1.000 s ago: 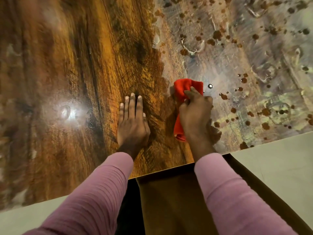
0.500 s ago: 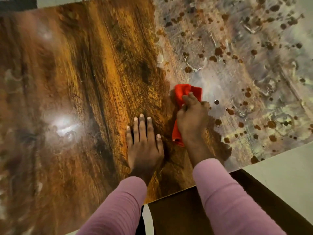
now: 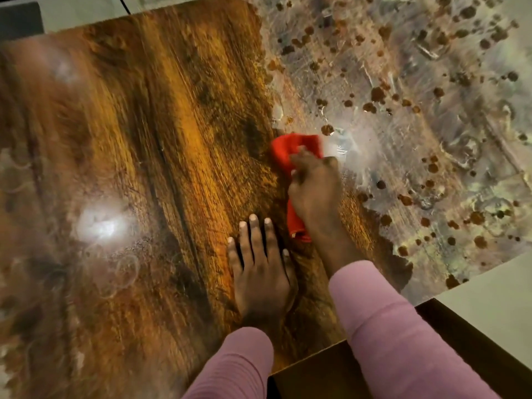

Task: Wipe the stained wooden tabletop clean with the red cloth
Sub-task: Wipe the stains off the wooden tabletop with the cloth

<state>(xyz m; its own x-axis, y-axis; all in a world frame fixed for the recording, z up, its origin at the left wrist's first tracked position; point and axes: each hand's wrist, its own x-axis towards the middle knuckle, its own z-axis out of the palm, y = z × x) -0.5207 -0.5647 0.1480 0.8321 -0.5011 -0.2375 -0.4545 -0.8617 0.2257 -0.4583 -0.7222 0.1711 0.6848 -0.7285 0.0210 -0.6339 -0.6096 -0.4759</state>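
Tabletop: glossy brown wood-grain tabletop point(image 3: 172, 168), bare grain on its left part, w/ a white glare patch point(image 3: 100, 226) near the left edge.
Left hand: left hand point(image 3: 263, 272) lies palm-down on the wood near the front edge, fingers straight, holding nothing; pink sleeve point(image 3: 236, 367) at the wrist.
Cloth: crumpled red cloth point(image 3: 288, 148) sits just right of the left hand, on the wood at the edge of the stained area; it pokes out past the fingertips and again beside the wrist.
Right hand: right hand point(image 3: 315, 191) on top of the cloth, fingers curled round it, pressing it to the surface.
Stains: dark brown spots point(image 3: 377, 95) and grey smears over the right part.
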